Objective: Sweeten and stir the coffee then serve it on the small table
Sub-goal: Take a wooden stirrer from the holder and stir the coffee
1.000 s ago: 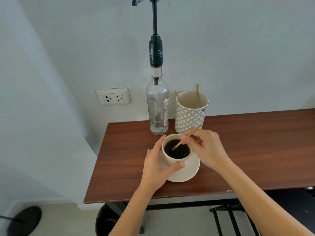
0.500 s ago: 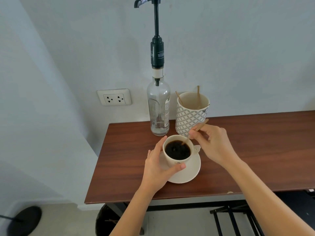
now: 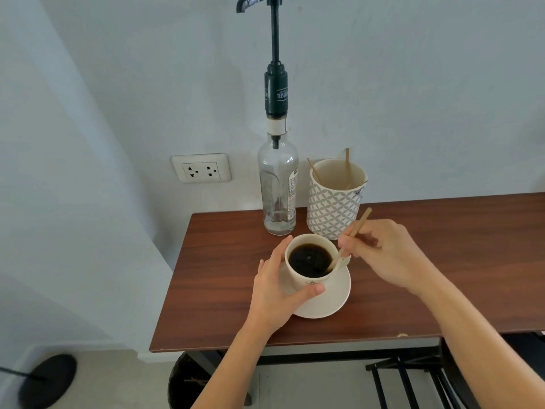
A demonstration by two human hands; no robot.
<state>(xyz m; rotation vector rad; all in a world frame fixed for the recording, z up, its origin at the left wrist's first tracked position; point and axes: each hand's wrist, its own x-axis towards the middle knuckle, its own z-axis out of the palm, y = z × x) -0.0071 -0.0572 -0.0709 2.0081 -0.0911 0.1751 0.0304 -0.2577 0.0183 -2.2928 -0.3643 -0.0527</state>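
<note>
- Over the cup's right rim, right hand (image 3: 392,255) pinches a wooden stick (image 3: 352,237), lower tip dipped in the coffee (image 3: 309,259).
- Left hand (image 3: 277,290) wraps the cup (image 3: 309,278), thumb on the near wall.
- Cup sits on a saucer (image 3: 333,299) on the table (image 3: 442,276).
- Behind stand a pump bottle (image 3: 277,187) and a patterned holder (image 3: 334,208) with more sticks.
</note>
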